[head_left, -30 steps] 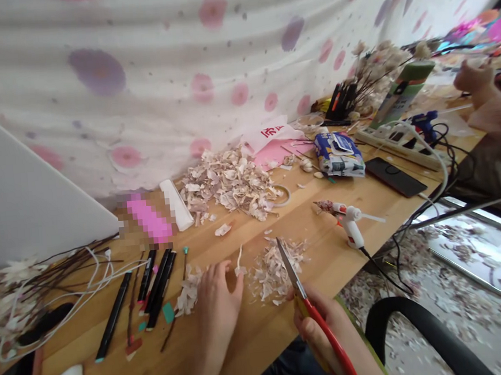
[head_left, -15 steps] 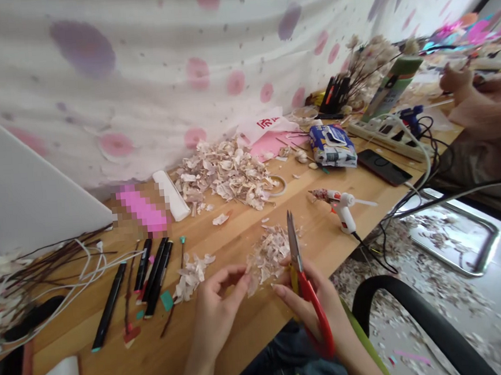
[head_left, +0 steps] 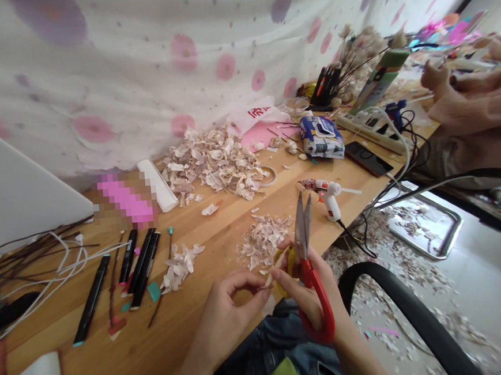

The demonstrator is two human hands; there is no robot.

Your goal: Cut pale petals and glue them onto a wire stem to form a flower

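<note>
My left hand [head_left: 230,316] pinches a small pale flake [head_left: 263,285] between thumb and fingertips, just above the wooden table [head_left: 225,311]. My right hand [head_left: 306,296] holds red-handled scissors [head_left: 310,275] upright, their steel blades [head_left: 302,224] apart, with a yellow piece [head_left: 283,271] against the fingers. The flake lies close to the scissors but outside the blades. Just beyond both hands is a heap of pale papery shavings [head_left: 262,241]. A smaller heap [head_left: 179,268] lies to the left, and a large one [head_left: 209,164] lies at the back.
A white glue gun [head_left: 330,199] lies right of the hands, near a wrapped packet [head_left: 322,138], a phone [head_left: 366,159] and a power strip [head_left: 371,129]. Black markers [head_left: 92,298] lie left. A co-worker's hands [head_left: 442,88] are far right. Flakes litter the floor beyond the table edge.
Both hands have drawn closer together and nearer me. The scissors have swung upright and their blades have opened. My left fingers have closed on a flake. The view has tilted.
</note>
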